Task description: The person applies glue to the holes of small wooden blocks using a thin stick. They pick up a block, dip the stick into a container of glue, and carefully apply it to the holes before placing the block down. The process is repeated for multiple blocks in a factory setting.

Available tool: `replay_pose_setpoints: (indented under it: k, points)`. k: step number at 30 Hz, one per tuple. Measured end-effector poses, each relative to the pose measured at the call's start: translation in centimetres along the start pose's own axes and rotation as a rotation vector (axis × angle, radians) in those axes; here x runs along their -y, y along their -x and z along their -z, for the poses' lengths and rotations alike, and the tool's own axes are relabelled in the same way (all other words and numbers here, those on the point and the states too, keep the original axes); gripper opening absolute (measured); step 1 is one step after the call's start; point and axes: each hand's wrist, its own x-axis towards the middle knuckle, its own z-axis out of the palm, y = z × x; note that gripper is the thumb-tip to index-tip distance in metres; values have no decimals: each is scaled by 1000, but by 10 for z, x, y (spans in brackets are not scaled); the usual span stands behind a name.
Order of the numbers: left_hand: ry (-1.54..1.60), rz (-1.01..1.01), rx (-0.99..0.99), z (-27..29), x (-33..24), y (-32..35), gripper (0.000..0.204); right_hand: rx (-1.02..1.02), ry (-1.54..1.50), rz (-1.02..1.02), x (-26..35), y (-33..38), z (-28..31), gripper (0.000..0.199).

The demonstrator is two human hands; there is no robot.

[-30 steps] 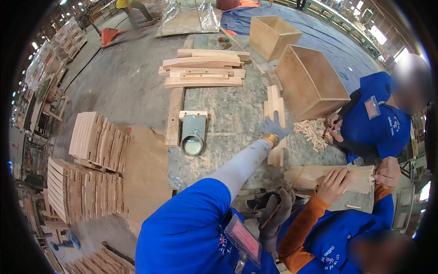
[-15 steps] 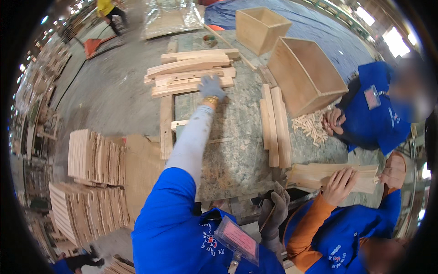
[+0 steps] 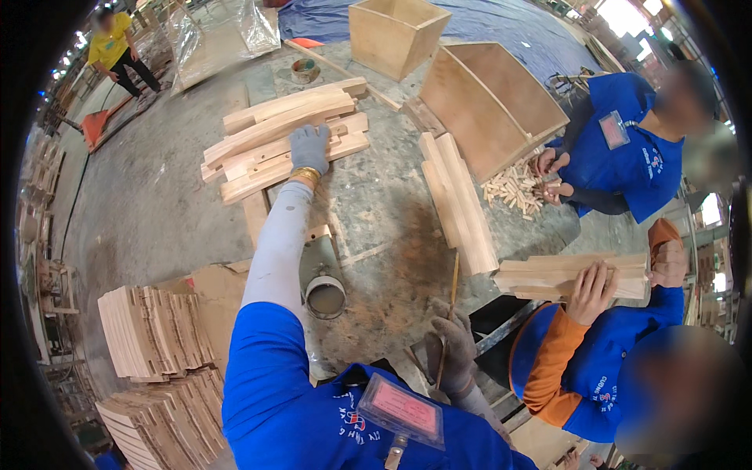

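The pile (image 3: 286, 137) lies on the far left of the table (image 3: 384, 211), with the left hand (image 3: 310, 147) on top of it. A can (image 3: 304, 70) sits behind the pile. A cup (image 3: 326, 298) stands on the near left. To the right of the pile lie some boards (image 3: 458, 204). The big box (image 3: 470, 102) stands to their right, and the small box (image 3: 384, 35) is farther back. Pegs (image 3: 513, 188) lie in front of the big box, left of a worker (image 3: 634, 149). Nearer on the right is a bundle (image 3: 548, 278), with someone's hand (image 3: 593, 291) on it. By the near edge, the right hand (image 3: 452, 352) has a stick (image 3: 455, 282) in it. Two stacks (image 3: 157, 333) are on the left, one nearer than the other.
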Motion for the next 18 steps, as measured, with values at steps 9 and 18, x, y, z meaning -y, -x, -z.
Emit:
replay_pose_setpoints:
  k: [9,18]
  points:
    - [287,-47,314,31,12,25,75,-24,-37,-9,3,-3,-20,23]
    - [371,-40,414,48,25,31,81,-35,-126,55,5,-28,-37,26]
